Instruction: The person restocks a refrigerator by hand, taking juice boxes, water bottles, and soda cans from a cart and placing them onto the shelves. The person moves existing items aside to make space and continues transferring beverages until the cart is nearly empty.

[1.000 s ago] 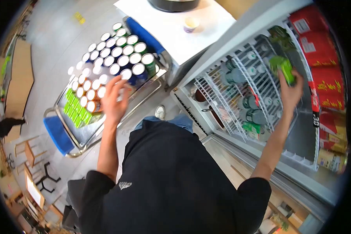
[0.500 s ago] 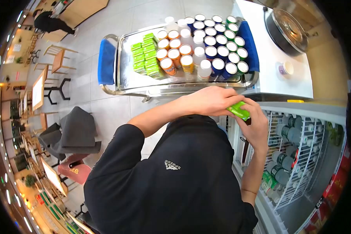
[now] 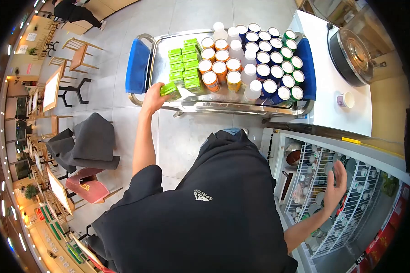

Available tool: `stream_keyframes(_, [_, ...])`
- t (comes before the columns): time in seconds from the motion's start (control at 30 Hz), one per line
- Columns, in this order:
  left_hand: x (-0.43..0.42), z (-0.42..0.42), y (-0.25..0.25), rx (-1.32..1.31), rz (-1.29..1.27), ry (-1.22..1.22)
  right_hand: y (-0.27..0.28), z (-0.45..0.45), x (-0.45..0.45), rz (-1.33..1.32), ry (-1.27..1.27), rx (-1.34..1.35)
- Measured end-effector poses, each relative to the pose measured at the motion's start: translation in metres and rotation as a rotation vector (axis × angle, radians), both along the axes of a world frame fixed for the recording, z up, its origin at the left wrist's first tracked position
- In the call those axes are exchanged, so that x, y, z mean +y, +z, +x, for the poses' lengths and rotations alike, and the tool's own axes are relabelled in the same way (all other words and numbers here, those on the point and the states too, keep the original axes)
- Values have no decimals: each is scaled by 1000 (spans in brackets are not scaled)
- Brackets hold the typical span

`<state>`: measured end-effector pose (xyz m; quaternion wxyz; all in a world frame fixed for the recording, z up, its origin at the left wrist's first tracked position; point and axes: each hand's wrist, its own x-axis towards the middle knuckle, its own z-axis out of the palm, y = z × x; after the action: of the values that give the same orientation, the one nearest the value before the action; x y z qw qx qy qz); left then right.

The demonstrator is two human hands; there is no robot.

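My left hand grips a small green drink carton at the near left edge of the metal tray cart. Just beyond it, more green cartons stand in rows on the tray. My right hand is raised with its fingers apart and nothing visible in it. It is in front of the white wire shelves of an open fridge, where bottles lie; whether it touches a shelf I cannot tell.
Orange cans, clear bottles with white caps, and dark blue cans fill the cart's right part. A white counter bears a round pot and a paper cup. Chairs stand left; a person is farther off.
Both hands were together at a green carton before the fridge. My left hand is now at the cart's left with a green carton; my right hand has moved down and right, opening.
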<state>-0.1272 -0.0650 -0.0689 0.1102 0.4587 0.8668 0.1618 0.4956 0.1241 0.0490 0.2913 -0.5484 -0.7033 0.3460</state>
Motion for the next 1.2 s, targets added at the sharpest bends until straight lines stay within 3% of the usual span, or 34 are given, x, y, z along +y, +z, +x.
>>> stream_keyframes(0.27, [13, -30, -119, 24, 132, 27, -1, 45, -15, -36, -157, -6])
stream_keyframes(0.33, [21, -16, -124, -36, 135, 125, -2, 50, -20, -34, -167, -34])
stream_keyframes(0.47, [34, -1, -116, 71, 108, 90, -11, 57, -33, -29, -198, -25])
stream_keyframes(0.5, [40, 1, -110, 120, -60, 122, -13, 57, -36, -22, -198, -25])
stream_keyframes(0.97, [42, -35, -132, 120, -23, 87, -33, 53, -54, -100, -271, -20])
stream_keyframes(1.2, [51, -35, -116, 81, -74, 150, -32, 55, -55, -127, -280, -4])
